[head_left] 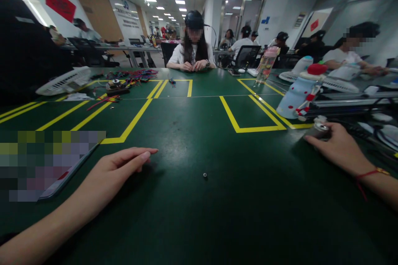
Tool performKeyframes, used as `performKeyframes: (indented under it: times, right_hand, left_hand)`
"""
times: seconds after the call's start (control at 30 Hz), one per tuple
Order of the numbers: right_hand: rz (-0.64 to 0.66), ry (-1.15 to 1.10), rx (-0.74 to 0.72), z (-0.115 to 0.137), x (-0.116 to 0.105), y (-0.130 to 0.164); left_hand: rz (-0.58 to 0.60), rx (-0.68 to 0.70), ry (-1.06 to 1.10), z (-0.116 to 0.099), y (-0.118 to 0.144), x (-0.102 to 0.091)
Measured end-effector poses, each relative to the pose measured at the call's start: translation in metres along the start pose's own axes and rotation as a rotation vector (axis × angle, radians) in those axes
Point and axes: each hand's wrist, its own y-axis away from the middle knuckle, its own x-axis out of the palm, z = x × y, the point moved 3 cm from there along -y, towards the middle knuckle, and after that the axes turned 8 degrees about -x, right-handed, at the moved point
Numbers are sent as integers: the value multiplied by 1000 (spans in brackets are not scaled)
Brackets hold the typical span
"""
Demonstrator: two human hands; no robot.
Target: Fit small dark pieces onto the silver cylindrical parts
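My left hand (116, 169) rests on the dark green table (199, 215), fingers together and stretched toward the middle, holding nothing. Beside its wrist lies a flat phone-like slab (66, 176), partly blurred out. A tiny dark ring-shaped part (205, 175) lies alone on the table between my hands. My right hand (337, 149), with a red string at the wrist, reaches to the right and grips a small grey metal part (319, 129) near the yellow line.
Yellow tape boxes (248, 126) mark the table. A light blue bottle with a red cap (300, 91) and a clear pink-lidded bottle (266, 65) stand right. A white fan (64, 81) and coloured wires (137, 76) lie left. A person (192, 51) sits opposite; others sit behind.
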Motion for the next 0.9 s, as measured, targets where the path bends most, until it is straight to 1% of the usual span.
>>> performKeyframes:
  times: [0.03, 0.07, 0.1, 0.17, 0.2, 0.23, 0.27, 0.3, 0.37, 0.43, 0.47, 0.5, 0.53, 0.57, 0.63, 0.7, 0.8, 0.83, 0.9]
  right_hand:
    - [-48, 47, 12, 4, -1, 1]
    - [-102, 95, 20, 13, -4, 2]
    - [-153, 135, 7, 28, -6, 3]
    - [-179, 146, -126, 73, -9, 7]
    - [-148, 107, -202, 100, -9, 10]
    - [-88, 51, -277, 129, -8, 14]
    - [-19, -33, -364, 159, -7, 19]
    - [88, -145, -452, 188, -5, 24]
    - [233, -334, -578, 238, -2, 36]
    - [304, -442, -645, 272, 0, 43]
    - [316, -461, -662, 280, 0, 44]
    - [317, -457, -670, 284, 0, 43]
    - [308, -437, -668, 282, 0, 41]
    - [290, -404, -655, 275, 0, 37]
    - [221, -319, -588, 247, -4, 24]
    - [118, -221, -473, 204, -11, 10]
    - [-31, -41, -274, 130, -26, -7]
    - [-47, 41, -202, 106, -30, -11]
    - [-9, 173, -62, 66, -37, -15]
  left_hand:
    - [4, 3, -5, 1, -1, 1]
    - [4, 6, -9, 1, -3, 2]
    - [7, 7, -11, 2, -4, 2]
    - [7, 5, -2, 4, -6, 3]
    - [6, 6, 5, 4, -7, 3]
    - [6, 9, 8, 4, -7, 3]
    - [4, 16, 4, 4, -7, 4]
    - [7, 22, -7, 3, -6, 4]
    - [16, 35, -49, 0, -3, 6]
    - [22, 44, -86, -2, -1, 7]
    - [21, 47, -96, -2, 0, 7]
    - [19, 51, -102, -2, 0, 7]
    - [16, 56, -107, -2, 0, 7]
    - [16, 61, -112, -2, 0, 7]
    - [14, 68, -124, -1, -1, 7]
    - [8, 71, -131, -2, -1, 7]
    - [16, 71, -128, -5, 1, 8]
    - [20, 69, -129, -6, 2, 8]
    - [27, 63, -138, -8, 4, 9]
